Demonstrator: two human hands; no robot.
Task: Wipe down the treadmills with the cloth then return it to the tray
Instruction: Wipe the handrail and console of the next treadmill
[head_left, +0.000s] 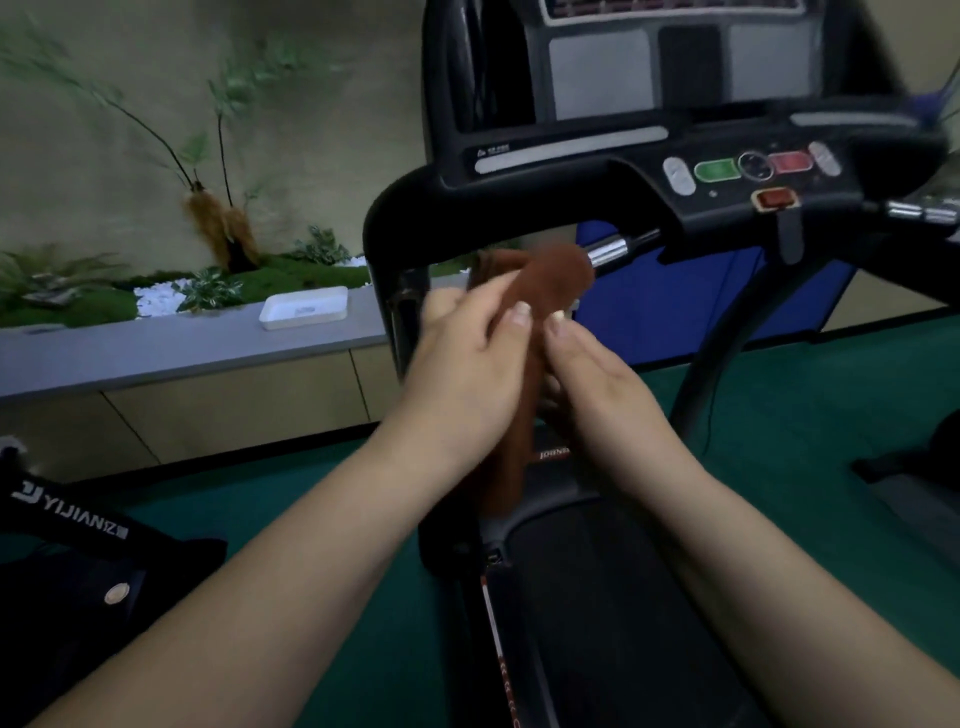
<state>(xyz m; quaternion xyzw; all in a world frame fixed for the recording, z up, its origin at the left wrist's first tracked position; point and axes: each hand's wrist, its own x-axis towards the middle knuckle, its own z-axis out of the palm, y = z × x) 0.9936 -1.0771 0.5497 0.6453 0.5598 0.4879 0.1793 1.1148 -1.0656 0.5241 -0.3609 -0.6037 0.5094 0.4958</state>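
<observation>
A brown cloth (556, 275) is folded into a long strip and held upright between both hands, just below the treadmill's left handlebar (400, 218). My left hand (467, 358) grips it from the left, thumb on the front. Pressed to its right side is my right hand (597, 379), fingers closed on the fabric. The cloth's lower end hangs down between my wrists. The black treadmill console (727, 171) with green and red buttons stands right ahead. A white tray (304, 309) rests on the grey ledge to the left.
A planter bed with moss, white pebbles and plants (208, 280) runs behind the ledge. A second black treadmill marked YIJIAN (67, 514) is at the lower left. Green flooring (805, 441) surrounds the machines; a blue panel stands behind the console.
</observation>
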